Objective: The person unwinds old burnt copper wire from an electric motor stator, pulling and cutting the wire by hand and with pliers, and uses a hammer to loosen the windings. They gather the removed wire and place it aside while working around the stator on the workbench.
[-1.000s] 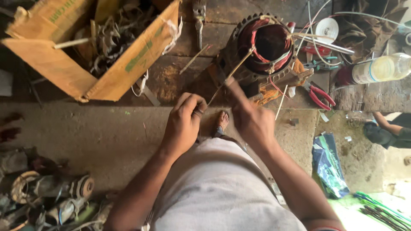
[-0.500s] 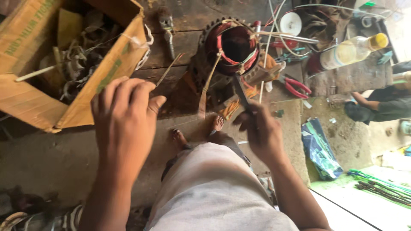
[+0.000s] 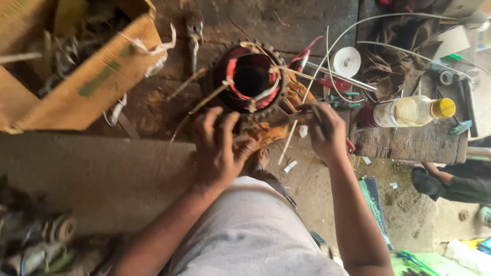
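Fingers of both hands grip sticks at the motor stator [image 3: 250,82], cardboard box [image 3: 76,87] and bottle [image 3: 409,111] flanking.

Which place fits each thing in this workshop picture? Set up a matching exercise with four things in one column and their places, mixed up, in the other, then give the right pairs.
Things:
1. motor core
2. cardboard box
3. bottle
4. roll of white tape

Places:
A. far left of the bench, full of metal parts
B. lying on its side at the right, with a yellow cap
C. centre of the bench, just beyond the left hand and right hand
D. behind the bottle, right of the motor core

Pairs: 1-C, 2-A, 3-B, 4-D
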Available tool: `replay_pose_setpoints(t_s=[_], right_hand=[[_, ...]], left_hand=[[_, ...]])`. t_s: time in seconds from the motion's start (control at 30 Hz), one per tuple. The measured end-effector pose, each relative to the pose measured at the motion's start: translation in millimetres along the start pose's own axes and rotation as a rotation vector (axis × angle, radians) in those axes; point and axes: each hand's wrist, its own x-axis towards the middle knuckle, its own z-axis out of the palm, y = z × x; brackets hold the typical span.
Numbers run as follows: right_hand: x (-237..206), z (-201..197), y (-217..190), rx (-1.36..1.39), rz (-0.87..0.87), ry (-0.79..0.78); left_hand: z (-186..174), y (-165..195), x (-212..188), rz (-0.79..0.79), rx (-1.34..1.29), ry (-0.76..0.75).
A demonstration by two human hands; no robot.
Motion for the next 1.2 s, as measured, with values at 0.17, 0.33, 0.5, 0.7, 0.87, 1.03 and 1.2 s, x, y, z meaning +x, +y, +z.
replay_pose_setpoints(t_s=[0.17,0.33,0.5,0.7,0.87,1.03,1.2], right_hand=[[-12,-11,9,-0.087,0.069,-0.183],[-33,-15,5,0.1,0.044,-0.362],[-34,-16,13,0.209,-0.072,-0.505],[-7,16,-6,0.255,-0.143,-0.676],[1,5,-14,0.315,-0.267,-0.529],[30,-22,31,0.234,-0.073,-0.114],[61,-12,69,1.066,0.377,-0.064]], left_hand=[[48,5,-22,-0.204,-0.048,0.231],[71,-32,-9,-0.374,-0.384,0.496],[65,-70,50,-0.344,-0.584,0.257],[50,-94,129,-0.304,-0.695,-0.058],[31,-95,133,-0.117,-0.451,0.009],[20,-59,106,-0.064,-0.148,0.202],[22,22,62,-0.182,-0.175,0.291]])
